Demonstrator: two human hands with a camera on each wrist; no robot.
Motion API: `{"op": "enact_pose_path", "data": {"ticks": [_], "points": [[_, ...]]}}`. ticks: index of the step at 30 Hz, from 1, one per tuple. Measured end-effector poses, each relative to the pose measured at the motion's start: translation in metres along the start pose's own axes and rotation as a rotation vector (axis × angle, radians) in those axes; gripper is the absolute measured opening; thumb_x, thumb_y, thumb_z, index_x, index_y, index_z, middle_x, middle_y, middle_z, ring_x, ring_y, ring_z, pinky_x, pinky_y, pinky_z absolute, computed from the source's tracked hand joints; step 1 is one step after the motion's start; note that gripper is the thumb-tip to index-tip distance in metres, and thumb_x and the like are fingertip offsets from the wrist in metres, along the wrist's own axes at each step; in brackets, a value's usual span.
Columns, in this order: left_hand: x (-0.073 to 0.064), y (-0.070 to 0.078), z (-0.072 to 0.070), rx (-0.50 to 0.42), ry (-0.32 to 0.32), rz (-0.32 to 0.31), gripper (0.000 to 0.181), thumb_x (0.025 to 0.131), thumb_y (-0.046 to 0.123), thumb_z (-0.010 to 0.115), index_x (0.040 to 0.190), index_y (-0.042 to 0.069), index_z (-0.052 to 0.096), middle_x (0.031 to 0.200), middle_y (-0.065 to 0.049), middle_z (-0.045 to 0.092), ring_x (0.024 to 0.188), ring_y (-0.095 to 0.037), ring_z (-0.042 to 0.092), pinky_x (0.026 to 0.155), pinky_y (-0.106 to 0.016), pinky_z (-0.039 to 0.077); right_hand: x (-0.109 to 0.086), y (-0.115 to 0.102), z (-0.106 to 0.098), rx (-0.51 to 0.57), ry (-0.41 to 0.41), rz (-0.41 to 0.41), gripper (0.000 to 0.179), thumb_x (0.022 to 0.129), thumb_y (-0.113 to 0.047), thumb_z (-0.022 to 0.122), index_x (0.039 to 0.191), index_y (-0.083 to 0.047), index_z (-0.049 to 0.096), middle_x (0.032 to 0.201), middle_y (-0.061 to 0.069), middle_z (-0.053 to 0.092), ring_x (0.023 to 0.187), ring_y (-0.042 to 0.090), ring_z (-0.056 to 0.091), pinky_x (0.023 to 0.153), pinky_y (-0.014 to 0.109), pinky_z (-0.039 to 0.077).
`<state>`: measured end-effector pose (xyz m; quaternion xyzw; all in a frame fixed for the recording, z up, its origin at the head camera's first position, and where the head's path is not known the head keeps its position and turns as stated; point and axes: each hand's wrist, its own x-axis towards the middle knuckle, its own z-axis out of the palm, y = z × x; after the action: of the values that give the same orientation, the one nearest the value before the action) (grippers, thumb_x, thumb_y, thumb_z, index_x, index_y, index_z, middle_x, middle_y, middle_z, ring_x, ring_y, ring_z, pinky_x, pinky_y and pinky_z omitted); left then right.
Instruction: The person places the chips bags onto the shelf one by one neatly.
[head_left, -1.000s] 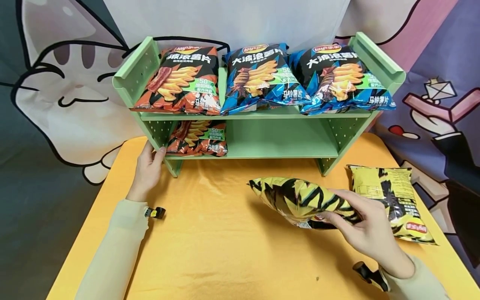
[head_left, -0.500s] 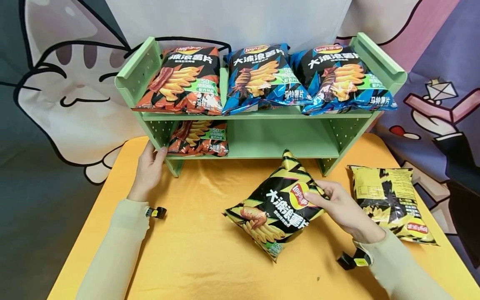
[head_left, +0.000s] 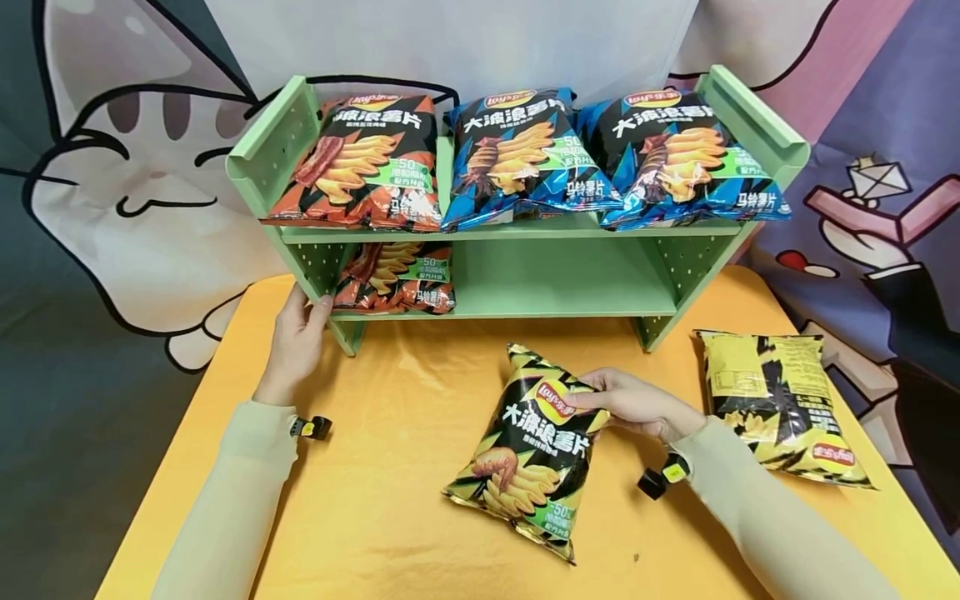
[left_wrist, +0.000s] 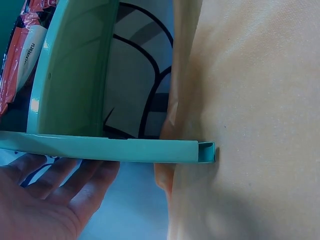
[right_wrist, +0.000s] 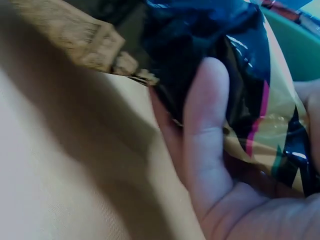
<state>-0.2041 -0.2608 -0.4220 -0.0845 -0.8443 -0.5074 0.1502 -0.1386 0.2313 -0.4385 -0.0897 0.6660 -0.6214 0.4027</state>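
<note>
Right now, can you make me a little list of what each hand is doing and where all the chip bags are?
left hand: rests open against the left side panel of the green shelf
right hand: grips the yellow-and-black chip bag near its top edge
held bag: front side up, on the orange tablecloth
second yellow bag: lies back side up at the right, untouched
top shelf: one orange bag, two blue bags
lower shelf: one orange bag at the left

The yellow chip bag (head_left: 534, 454) reads "Lay's", "大波浪薯片" and "-50".
</note>
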Motion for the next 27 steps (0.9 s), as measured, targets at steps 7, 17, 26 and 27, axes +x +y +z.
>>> {"op": "enact_pose_path", "data": {"ticks": [7,17,26,27], "points": [[0.000,0.000,-0.001,0.005,-0.002,-0.007,0.050,0.111,0.025,0.045,0.159,0.015,0.041,0.156,-0.018,0.050,0.129,-0.045,0.060,0.088,-0.005,0.046,0.027,-0.002,-0.006,-0.148,0.090,0.089,0.048,0.097,-0.030,0.074,0.126,0.008,0.064,0.122,0.015,0.070,0.079,0.016,0.068,0.058,0.031,0.061],[0.001,-0.001,0.000,0.001,-0.002,-0.001,0.049,0.110,0.023,0.045,0.159,0.014,0.041,0.155,-0.019,0.051,0.129,-0.045,0.060,0.088,-0.006,0.046,0.043,-0.001,0.001,-0.260,0.396,0.069,0.066,0.090,-0.034,0.082,0.138,0.005,0.058,0.133,0.028,0.059,0.054,0.016,0.063,0.057,0.035,0.061],[-0.001,-0.001,0.000,0.008,0.013,-0.001,0.048,0.111,0.023,0.045,0.157,0.011,0.043,0.154,-0.019,0.052,0.128,-0.043,0.061,0.089,-0.005,0.045,0.028,0.002,0.009,-0.297,0.554,-0.039,0.062,0.101,-0.043,0.066,0.137,0.007,0.054,0.119,0.025,0.061,0.065,0.022,0.069,0.065,0.038,0.064],[0.000,-0.001,0.000,0.006,0.013,-0.002,0.048,0.111,0.023,0.045,0.156,0.011,0.043,0.154,-0.019,0.052,0.128,-0.043,0.061,0.089,-0.005,0.045,0.024,0.002,0.010,-0.304,0.565,-0.038,0.064,0.102,-0.045,0.064,0.138,0.007,0.052,0.115,0.024,0.063,0.067,0.022,0.070,0.066,0.037,0.064]]}}
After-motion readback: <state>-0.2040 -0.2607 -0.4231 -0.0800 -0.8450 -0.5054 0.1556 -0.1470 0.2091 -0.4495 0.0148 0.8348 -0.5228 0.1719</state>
